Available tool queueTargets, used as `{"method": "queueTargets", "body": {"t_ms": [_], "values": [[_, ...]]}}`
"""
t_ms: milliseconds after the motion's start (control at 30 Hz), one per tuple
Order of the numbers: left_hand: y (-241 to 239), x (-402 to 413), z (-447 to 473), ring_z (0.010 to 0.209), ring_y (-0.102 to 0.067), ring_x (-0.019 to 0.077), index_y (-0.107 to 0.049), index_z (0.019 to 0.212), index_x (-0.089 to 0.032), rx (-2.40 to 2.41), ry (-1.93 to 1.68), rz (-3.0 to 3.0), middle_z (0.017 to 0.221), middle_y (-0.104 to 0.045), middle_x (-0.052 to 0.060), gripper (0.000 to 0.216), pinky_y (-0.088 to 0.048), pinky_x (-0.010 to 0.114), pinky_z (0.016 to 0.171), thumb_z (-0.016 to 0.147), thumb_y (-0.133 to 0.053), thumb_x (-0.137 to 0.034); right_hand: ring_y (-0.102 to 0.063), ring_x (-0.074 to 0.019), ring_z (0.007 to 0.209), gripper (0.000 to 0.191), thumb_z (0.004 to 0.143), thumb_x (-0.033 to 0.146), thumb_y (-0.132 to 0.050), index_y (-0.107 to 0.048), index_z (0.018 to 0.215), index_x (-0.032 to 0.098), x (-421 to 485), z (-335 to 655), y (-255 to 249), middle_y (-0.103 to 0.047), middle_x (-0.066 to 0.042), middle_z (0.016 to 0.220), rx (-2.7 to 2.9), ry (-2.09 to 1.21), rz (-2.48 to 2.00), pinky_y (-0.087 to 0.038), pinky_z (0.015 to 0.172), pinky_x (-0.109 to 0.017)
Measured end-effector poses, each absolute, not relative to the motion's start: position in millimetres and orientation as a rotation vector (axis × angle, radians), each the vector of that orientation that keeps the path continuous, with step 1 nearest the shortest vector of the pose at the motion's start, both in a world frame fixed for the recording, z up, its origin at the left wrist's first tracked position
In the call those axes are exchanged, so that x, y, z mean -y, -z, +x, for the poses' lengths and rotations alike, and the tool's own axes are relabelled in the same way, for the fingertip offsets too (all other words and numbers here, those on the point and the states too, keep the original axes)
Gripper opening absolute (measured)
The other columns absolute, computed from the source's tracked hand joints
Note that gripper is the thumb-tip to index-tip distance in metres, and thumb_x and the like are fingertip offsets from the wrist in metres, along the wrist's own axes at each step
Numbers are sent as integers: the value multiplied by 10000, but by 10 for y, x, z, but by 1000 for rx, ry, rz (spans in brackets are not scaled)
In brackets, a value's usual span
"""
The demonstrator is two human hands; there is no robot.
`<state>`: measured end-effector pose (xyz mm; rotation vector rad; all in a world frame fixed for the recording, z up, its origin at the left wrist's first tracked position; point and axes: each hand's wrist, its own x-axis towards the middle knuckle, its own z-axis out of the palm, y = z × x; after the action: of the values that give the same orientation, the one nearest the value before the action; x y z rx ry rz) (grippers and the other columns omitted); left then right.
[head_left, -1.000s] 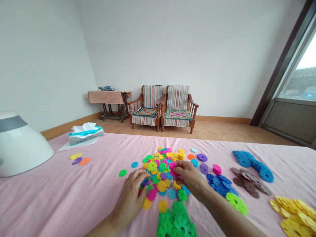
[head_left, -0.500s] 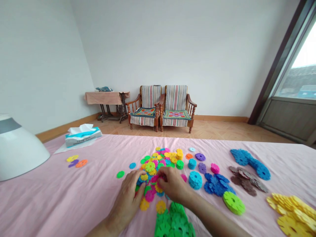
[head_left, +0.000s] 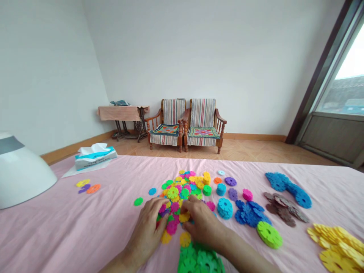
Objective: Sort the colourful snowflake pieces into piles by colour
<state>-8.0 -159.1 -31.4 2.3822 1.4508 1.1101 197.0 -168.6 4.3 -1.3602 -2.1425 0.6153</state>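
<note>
A heap of mixed small coloured snowflake discs point(head_left: 184, 187) lies in the middle of a pink cloth point(head_left: 71, 227). My left hand point(head_left: 149, 229) rests on the heap's near left edge, fingers curled down among pink and yellow discs. My right hand point(head_left: 201, 222) lies on the near right of the heap, its fingertips pinched on a yellow disc point(head_left: 184, 217). The two hands almost touch over the discs. A pile of green discs point(head_left: 199, 259) sits just below my right wrist.
Sorted piles lie to the right: teal point(head_left: 225, 207), dark blue point(head_left: 251, 214), lime point(head_left: 269, 234), brown point(head_left: 284, 212), light blue point(head_left: 287, 185), yellow point(head_left: 338, 242). A tissue box point(head_left: 95, 156) and a white appliance point(head_left: 19, 170) stand at the left. Two chairs point(head_left: 186, 123) stand beyond.
My right hand has drawn back from the far right of the heap to its near side. My left hand has stayed on the near left edge. The view shifted slightly.
</note>
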Motion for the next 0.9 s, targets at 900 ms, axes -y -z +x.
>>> {"method": "queueTargets", "body": {"t_ms": [900], "values": [[231, 1627, -54, 1061, -599, 260, -650, 1034, -220, -1448, -1019, 2415, 1072, -663, 87, 219, -503, 446, 934, 834, -562, -207, -653, -152, 642, 156, 837, 131, -540, -621, 965, 169, 1144, 2400, -93, -663, 11, 705, 1665, -651, -1497, -481, 570, -233]]}}
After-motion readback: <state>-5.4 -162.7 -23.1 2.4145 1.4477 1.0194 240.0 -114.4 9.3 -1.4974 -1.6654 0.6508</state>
